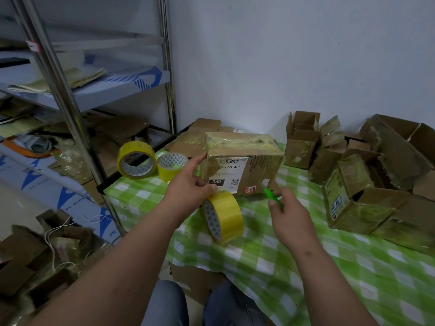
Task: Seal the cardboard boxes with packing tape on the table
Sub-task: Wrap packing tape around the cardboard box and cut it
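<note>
A yellow tape roll (223, 216), standing on edge on the green checked bench (306, 267), is pinched at its top by the grip of the left hand (188, 184), whose forefinger touches the taped cardboard box (242, 161) at 12 o'clock. A green cutter (273, 196) is held in the right hand (289, 215). Two more tape rolls (150, 162) are seen at 10 o'clock, and open boxes (367, 175) are piled at 2 o'clock.
</note>
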Available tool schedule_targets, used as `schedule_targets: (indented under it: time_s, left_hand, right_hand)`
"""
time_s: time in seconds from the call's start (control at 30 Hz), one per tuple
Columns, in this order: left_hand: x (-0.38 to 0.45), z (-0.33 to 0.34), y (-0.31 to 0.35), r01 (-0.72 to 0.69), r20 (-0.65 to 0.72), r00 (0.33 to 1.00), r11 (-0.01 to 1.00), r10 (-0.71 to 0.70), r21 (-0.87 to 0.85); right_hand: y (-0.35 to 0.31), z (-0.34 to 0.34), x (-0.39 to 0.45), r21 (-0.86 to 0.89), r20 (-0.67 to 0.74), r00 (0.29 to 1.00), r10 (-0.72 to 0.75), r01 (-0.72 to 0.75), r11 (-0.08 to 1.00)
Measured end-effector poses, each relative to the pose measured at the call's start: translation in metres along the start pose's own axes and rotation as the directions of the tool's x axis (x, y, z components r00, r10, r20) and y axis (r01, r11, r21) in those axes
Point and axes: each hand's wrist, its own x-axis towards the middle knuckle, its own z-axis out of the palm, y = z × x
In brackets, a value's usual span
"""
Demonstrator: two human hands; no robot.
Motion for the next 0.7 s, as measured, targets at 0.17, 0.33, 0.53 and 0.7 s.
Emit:
schedule_targets:
  time_s: [0.17,0.33,0.53,0.7]
  left_hand:
    - [0.000,-0.001,0.001,-0.009,-0.019,1.000,0.998,0.010,0.056]
    - [0.000,-0.002,0.002,-0.024,-0.034,0.999,0.996,0.026,0.081]
    - [0.003,-0.005,-0.001,-0.035,-0.011,0.999,0.995,0.036,0.093]
    - [0.003,-0.006,-0.001,-0.039,-0.006,0.999,0.994,0.040,0.104]
  right_hand:
    - [-0.042,-0.014,-0.009,0.092,0.022,0.947,-0.320,0.316,0.944]
    - [-0.073,-0.012,-0.003,-0.055,0.059,0.892,-0.448,0.451,0.891]
    - [-0.089,-0.008,0.000,-0.222,0.108,0.892,-0.440,0.453,0.864]
    - [-0.093,-0.008,0.000,-0.273,0.099,0.894,-0.437,0.446,0.852]
